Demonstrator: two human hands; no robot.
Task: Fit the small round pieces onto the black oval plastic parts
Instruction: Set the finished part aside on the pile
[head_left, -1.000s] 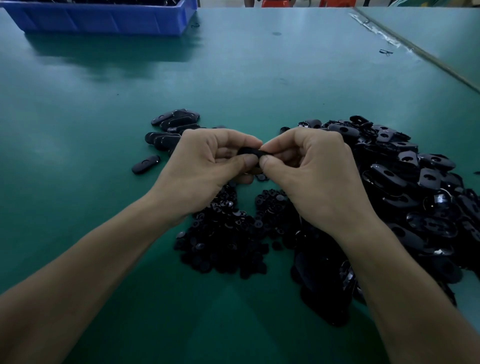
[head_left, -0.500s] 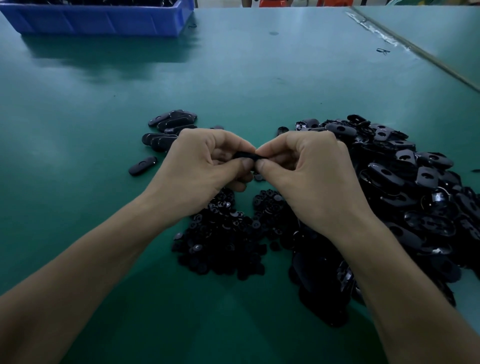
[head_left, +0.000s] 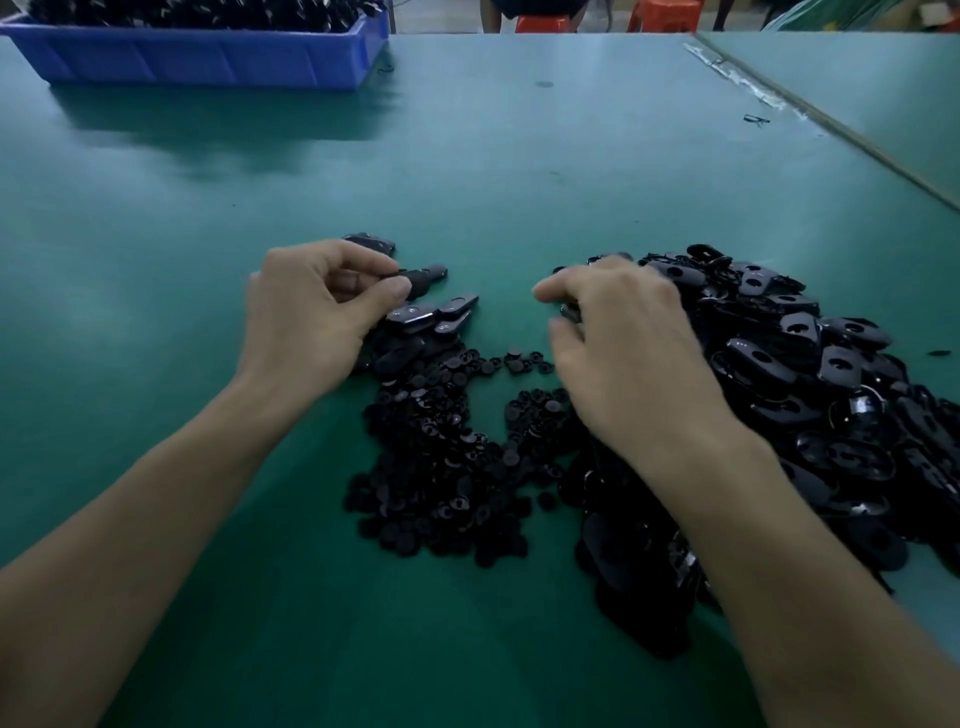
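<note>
My left hand (head_left: 311, 317) pinches one black oval part (head_left: 422, 278) between thumb and fingers, low over a small group of oval parts (head_left: 431, 317) lying on the green table. My right hand (head_left: 623, 358) is apart from it, its fingers curled down at the left edge of the big heap of black oval parts (head_left: 810, 379). The hand is blurred, and a dark bit (head_left: 569, 312) shows between its thumb and forefinger. I cannot tell if it holds that. A pile of small round pieces (head_left: 441, 462) lies between my forearms.
A blue bin (head_left: 208, 62) filled with black parts stands at the far left of the green table (head_left: 519, 166). A seam to a second table (head_left: 831, 124) runs along the right. Orange stools show beyond the far edge.
My hands, joined on one oval part before, have separated. The left carried the part left to the small group; the right swung right to the heap of ovals.
</note>
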